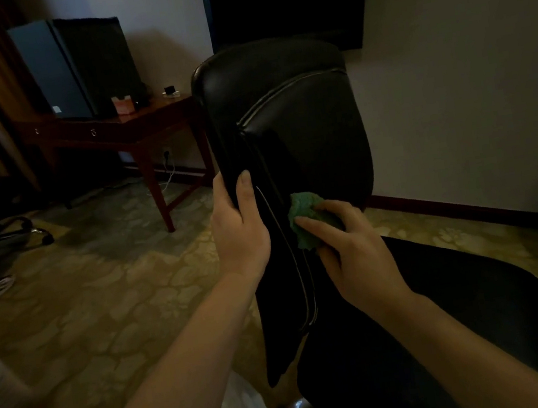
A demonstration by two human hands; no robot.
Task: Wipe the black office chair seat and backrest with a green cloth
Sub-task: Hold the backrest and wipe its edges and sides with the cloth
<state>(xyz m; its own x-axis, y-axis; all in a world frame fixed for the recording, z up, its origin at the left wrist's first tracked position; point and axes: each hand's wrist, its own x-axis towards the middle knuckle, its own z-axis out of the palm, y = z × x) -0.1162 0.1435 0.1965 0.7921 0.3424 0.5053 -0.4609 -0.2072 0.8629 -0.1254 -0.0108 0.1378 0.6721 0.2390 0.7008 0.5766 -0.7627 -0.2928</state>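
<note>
The black office chair stands in front of me, its leather backrest (pixel 298 123) upright and its seat (pixel 450 323) low on the right. My left hand (pixel 240 232) grips the backrest's left edge, thumb on the front face. My right hand (pixel 350 247) holds a bunched green cloth (pixel 305 216) and presses it against the lower front of the backrest, just right of the pale seam.
A dark wooden desk (pixel 132 126) stands at the back left with a small black fridge (pixel 75 65) and a tissue box on it. Another chair's wheeled base (pixel 19 232) lies at far left. Patterned carpet covers the floor; a wall runs behind the chair.
</note>
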